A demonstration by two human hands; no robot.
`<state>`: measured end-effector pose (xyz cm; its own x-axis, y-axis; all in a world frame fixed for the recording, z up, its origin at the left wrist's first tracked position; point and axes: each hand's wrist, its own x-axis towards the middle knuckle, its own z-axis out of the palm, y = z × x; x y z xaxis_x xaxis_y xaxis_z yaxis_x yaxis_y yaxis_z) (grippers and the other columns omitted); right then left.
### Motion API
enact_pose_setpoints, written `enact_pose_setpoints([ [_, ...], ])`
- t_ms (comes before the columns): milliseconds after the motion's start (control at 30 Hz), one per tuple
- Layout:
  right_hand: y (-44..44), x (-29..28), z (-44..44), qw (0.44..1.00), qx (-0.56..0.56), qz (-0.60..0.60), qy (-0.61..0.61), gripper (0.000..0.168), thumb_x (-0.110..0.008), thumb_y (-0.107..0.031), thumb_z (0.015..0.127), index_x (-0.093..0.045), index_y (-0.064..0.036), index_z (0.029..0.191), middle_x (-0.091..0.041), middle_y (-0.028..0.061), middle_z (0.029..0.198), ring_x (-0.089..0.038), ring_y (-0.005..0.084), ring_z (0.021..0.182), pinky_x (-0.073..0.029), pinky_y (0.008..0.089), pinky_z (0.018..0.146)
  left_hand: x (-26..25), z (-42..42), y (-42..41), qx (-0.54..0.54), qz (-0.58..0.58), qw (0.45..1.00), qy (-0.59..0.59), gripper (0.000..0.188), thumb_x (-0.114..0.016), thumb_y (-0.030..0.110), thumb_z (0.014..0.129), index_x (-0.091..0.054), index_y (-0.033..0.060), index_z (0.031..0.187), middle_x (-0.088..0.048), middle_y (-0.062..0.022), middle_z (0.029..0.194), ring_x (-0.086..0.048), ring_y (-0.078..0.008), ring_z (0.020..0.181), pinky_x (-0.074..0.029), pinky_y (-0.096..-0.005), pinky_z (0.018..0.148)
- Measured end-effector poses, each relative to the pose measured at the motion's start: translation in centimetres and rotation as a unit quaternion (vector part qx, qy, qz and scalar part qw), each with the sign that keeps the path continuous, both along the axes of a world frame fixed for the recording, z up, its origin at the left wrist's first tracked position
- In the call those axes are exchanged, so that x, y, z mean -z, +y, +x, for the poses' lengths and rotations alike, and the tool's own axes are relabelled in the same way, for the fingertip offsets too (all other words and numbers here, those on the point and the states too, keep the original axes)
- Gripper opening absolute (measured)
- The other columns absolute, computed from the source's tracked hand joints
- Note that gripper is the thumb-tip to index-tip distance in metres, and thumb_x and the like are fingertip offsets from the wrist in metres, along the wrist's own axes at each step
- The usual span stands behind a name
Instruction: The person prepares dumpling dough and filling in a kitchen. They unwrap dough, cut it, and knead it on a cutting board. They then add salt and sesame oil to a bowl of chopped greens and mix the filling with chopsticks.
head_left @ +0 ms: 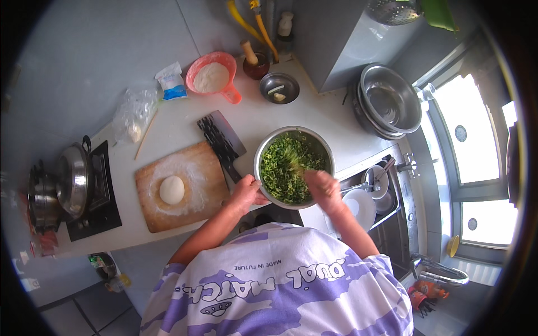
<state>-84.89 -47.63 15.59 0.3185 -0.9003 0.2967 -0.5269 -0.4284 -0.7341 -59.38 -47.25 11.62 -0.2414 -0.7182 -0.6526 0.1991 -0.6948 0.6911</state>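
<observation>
A steel bowl of chopped green filling stands at the counter's front edge. My left hand grips the bowl's rim on its left side. Over the bowl's right side, my right hand is closed, blurred by motion, around something whose blurred end reaches into the greens; what it is I cannot tell. Left of the bowl lies a cleaver, its handle pointing towards my left hand. A ball of dough rests on a floured wooden cutting board.
Behind are a pink scoop of flour, a small steel bowl and a mortar with pestle. Stacked steel basins stand back right. The sink holds dishes; a lidded pan sits on the stove at left.
</observation>
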Motion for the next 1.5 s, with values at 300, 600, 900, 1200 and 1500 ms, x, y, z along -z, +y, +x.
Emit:
enact_pose_setpoints([
  [300, -0.6, -2.8, -4.9, 0.970, 0.200, 0.112, -0.079, 0.008, -0.063, -0.003, 0.086, -0.068, -0.005, 0.093, -0.069, 0.0083, 0.086, -0.064, 0.0116, 0.076, -0.051, 0.0251, 0.067, 0.1, -0.4, 1.4, 0.012, 0.022, 1.000, 0.017, 0.018, -0.040, 0.018, 0.100, -0.046, 0.0034, 0.110, -0.063, -0.0169, 0.097, -0.068, -0.0275, 0.076, -0.058, -0.0350, 0.060],
  [600, 3.5, -4.3, 4.2, 0.991, -0.115, -0.045, 0.044, 0.020, -0.063, 0.010, 0.073, -0.062, 0.003, 0.092, -0.066, 0.0170, 0.102, -0.065, 0.0307, 0.086, -0.054, 0.0365, 0.074, 0.8, -0.5, 1.9, 0.001, 0.012, 1.000, 0.024, 0.022, -0.043, 0.020, 0.100, -0.047, 0.0032, 0.113, -0.064, -0.0148, 0.098, -0.068, -0.0256, 0.075, -0.058, -0.0333, 0.060],
  [900, -1.1, -1.8, -0.8, 0.975, 0.139, 0.151, -0.085, 0.015, -0.060, 0.005, 0.086, -0.067, 0.000, 0.098, -0.068, 0.0055, 0.093, -0.060, 0.0118, 0.085, -0.050, 0.0252, 0.078, 0.0, -0.2, 1.6, 0.022, 0.021, 1.000, 0.006, 0.023, -0.042, 0.020, 0.100, -0.047, 0.0022, 0.113, -0.065, -0.0154, 0.099, -0.068, -0.0258, 0.077, -0.057, -0.0326, 0.060],
  [1200, -3.8, -0.8, -0.6, 0.916, 0.176, 0.224, -0.283, 0.017, -0.058, -0.011, 0.089, -0.063, 0.001, 0.100, -0.066, 0.0111, 0.097, -0.063, 0.0179, 0.088, -0.054, 0.0301, 0.076, -0.3, -0.7, 1.3, 0.036, 0.021, 0.999, 0.025, 0.026, -0.040, 0.019, 0.101, -0.047, 0.0018, 0.119, -0.064, -0.0151, 0.101, -0.069, -0.0261, 0.080, -0.057, -0.0322, 0.063],
  [1500, 2.9, -3.0, 2.6, 0.992, -0.104, 0.071, 0.014, 0.031, -0.063, 0.008, 0.076, -0.066, -0.003, 0.104, -0.065, 0.0137, 0.091, -0.065, 0.0283, 0.084, -0.052, 0.0332, 0.073, 0.0, -0.9, 1.8, 0.014, 0.013, 1.000, 0.021, 0.026, -0.040, 0.019, 0.100, -0.046, 0.0016, 0.119, -0.064, -0.0171, 0.101, -0.069, -0.0274, 0.082, -0.058, -0.0347, 0.064],
])
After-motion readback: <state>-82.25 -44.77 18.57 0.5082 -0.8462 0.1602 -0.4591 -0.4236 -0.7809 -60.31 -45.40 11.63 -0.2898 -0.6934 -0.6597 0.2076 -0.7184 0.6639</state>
